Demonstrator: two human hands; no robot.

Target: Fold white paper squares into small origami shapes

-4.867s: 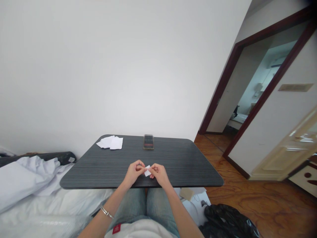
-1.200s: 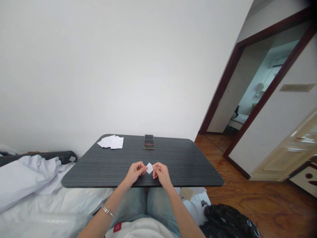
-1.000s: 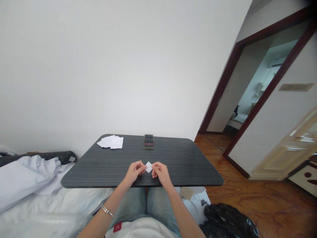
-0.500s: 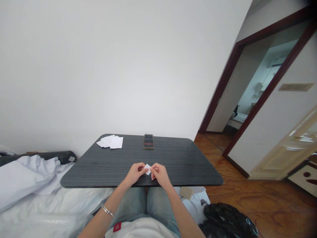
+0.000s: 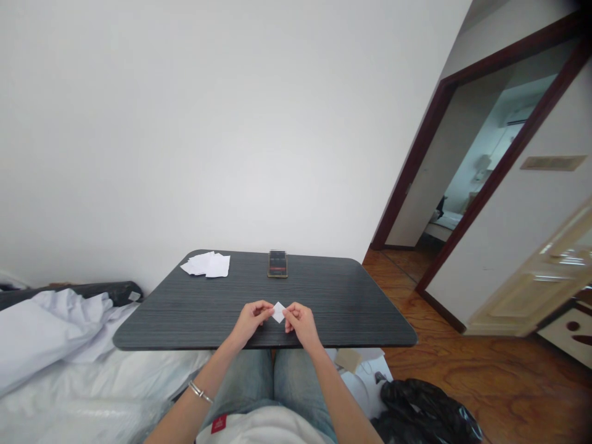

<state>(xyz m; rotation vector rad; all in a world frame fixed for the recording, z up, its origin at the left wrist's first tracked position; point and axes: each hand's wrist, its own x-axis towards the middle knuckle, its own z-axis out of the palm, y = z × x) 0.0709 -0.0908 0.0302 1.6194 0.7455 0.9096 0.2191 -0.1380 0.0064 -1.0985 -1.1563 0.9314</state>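
Between my hands is a small white piece of paper (image 5: 278, 312), diamond-shaped from this angle and apparently folded. My left hand (image 5: 253, 317) pinches its left corner between thumb and fingers. On the opposite corner, my right hand (image 5: 298, 319) has the same kind of pinch, its other fingers curled under. Both hands are just above the near edge of the dark table (image 5: 333, 308). Whether the paper touches the tabletop I cannot tell.
Several white paper sheets (image 5: 208, 264) lie in a loose pile at the table's far left. A phone (image 5: 277, 264) lies at the far middle edge, by the wall. A black plastic bag (image 5: 425, 410) is on the floor at the right.
Both hands have shifted slightly, and the paper has moved a little up and right. More of the paper now shows between the fingertips.
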